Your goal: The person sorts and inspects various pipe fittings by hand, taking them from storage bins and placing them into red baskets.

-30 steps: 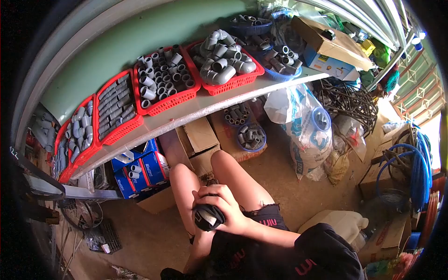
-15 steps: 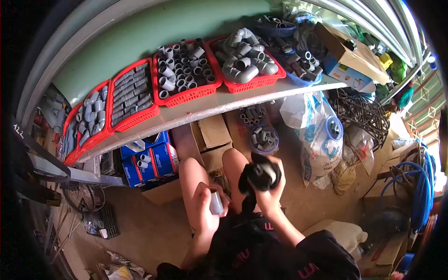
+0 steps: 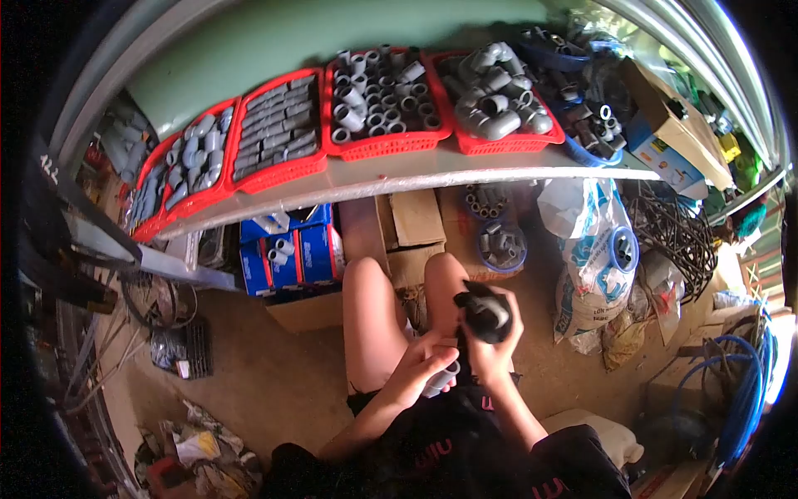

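Note:
My left hand (image 3: 420, 366) is closed around a short grey plastic pipe fitting (image 3: 442, 380), its round open end facing up and to the right. The fitting is held low over my lap, just in front of my dark shirt. Close by on the right, my right hand (image 3: 499, 345) grips a bunched black cloth (image 3: 484, 314) with a paler patch in its folds. Part of the cloth hangs down beside the left hand's fingers. My fingers hide much of the fitting.
Red baskets (image 3: 386, 143) of grey pipe fittings line the shelf (image 3: 399, 176) ahead. Underneath are blue boxes (image 3: 320, 254), a cardboard box (image 3: 416, 218) and a small tub of fittings (image 3: 502, 247). A white sack (image 3: 586, 291) stands to the right, with coiled blue hose (image 3: 752, 374) beyond.
The left hand has brought the fitting nearer to the right hand and the cloth, and the fitting is turned differently. My view has shifted, so the shelf appears further right.

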Action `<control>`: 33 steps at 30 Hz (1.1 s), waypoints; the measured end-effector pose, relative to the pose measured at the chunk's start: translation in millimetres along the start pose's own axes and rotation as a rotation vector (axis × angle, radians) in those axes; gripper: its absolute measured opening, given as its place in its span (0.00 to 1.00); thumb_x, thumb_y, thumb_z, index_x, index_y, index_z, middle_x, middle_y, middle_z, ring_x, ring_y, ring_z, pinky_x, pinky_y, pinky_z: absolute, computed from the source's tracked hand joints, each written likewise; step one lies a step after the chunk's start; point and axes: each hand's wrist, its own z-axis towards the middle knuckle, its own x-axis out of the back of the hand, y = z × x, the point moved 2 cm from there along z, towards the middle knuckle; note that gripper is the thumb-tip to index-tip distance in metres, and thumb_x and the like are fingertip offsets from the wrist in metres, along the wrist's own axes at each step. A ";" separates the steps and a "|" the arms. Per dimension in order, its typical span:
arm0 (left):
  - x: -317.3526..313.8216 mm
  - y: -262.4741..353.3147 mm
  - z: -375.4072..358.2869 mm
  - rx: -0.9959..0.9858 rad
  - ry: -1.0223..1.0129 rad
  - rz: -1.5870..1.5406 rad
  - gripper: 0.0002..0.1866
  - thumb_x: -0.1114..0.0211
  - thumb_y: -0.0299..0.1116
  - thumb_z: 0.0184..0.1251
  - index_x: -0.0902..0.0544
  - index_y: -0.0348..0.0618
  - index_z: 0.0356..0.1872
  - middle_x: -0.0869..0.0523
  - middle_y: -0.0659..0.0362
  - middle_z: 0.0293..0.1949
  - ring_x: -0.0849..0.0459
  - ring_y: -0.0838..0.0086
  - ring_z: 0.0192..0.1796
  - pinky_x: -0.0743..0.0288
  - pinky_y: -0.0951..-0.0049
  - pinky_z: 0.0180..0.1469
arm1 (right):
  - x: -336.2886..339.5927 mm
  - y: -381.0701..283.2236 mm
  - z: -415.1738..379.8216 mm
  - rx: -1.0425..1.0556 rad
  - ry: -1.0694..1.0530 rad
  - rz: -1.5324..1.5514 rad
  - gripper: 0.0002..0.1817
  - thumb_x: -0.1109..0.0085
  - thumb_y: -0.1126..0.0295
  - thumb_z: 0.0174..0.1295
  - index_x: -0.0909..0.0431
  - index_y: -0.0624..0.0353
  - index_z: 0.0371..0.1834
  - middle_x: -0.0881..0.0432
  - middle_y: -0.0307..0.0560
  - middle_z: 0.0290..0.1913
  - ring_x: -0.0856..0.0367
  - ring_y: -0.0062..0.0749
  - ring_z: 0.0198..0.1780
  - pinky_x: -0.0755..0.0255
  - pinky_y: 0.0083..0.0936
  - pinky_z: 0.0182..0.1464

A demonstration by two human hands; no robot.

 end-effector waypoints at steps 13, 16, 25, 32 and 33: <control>6.2 -13.6 9.3 -0.276 0.180 -0.247 0.25 0.61 0.57 0.68 0.31 0.44 0.45 0.27 0.65 0.41 0.28 0.82 0.46 0.36 0.78 0.52 | -21.0 -0.6 -24.0 0.440 -0.231 -0.260 0.17 0.37 0.71 0.43 0.27 0.65 0.36 0.22 0.52 0.34 0.21 0.40 0.36 0.29 0.29 0.42; 5.8 2.2 3.1 -0.015 0.068 -0.044 0.22 0.54 0.50 0.69 0.38 0.46 0.54 0.29 0.63 0.41 0.29 0.81 0.39 0.33 0.79 0.41 | -18.8 1.7 -13.1 0.309 -0.049 -0.239 0.16 0.38 0.73 0.44 0.28 0.65 0.37 0.22 0.49 0.33 0.22 0.35 0.36 0.30 0.26 0.43; 141.4 -11.6 7.8 -0.344 0.646 -0.106 0.13 0.45 0.23 0.53 0.31 0.40 0.41 0.24 0.56 0.33 0.20 0.72 0.33 0.22 0.71 0.35 | 61.4 28.7 17.3 0.230 0.350 -0.434 0.17 0.41 0.79 0.49 0.27 0.68 0.44 0.22 0.49 0.42 0.26 0.34 0.43 0.34 0.30 0.51; 352.4 -44.8 21.5 -0.544 1.493 0.816 0.15 0.33 0.26 0.51 0.28 0.38 0.38 0.24 0.60 0.33 0.26 0.78 0.32 0.29 0.76 0.34 | 98.9 31.3 18.1 -0.091 0.582 -0.093 0.15 0.42 0.76 0.54 0.25 0.66 0.46 0.22 0.47 0.44 0.25 0.30 0.43 0.31 0.27 0.49; 354.9 -36.3 22.0 -0.531 1.536 0.986 0.15 0.32 0.26 0.49 0.27 0.38 0.36 0.23 0.59 0.31 0.25 0.74 0.32 0.31 0.73 0.39 | 105.3 33.8 18.6 -0.088 0.584 -0.079 0.15 0.42 0.75 0.55 0.25 0.65 0.47 0.22 0.46 0.43 0.24 0.29 0.43 0.31 0.26 0.49</control>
